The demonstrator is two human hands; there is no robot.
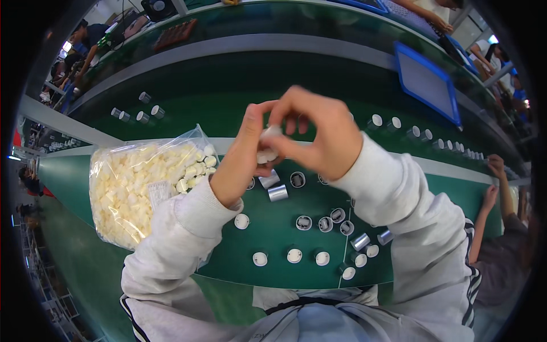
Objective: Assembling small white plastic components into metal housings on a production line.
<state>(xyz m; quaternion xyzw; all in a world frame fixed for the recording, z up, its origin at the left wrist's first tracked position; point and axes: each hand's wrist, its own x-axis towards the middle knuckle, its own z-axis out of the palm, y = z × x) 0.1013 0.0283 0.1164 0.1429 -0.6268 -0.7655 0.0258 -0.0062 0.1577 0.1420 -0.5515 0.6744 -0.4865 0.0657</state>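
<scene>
The left hand [240, 153] is cradling small white pieces [266, 155] in its curled grip, while the right hand [331, 134] is pinching a single white plug [272, 132] beside them, its details blurring. Both are hovering above the green counter [276, 232], where silver cylinders [278, 192] are lying nearer; a clear bag [197, 138] is bulging left.

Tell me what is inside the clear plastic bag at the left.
The clear plastic bag holds a heap of small cream-white pieces, with rounder ones toward its right. Anything deeper, behind the label or behind the left sleeve is covered.
</scene>
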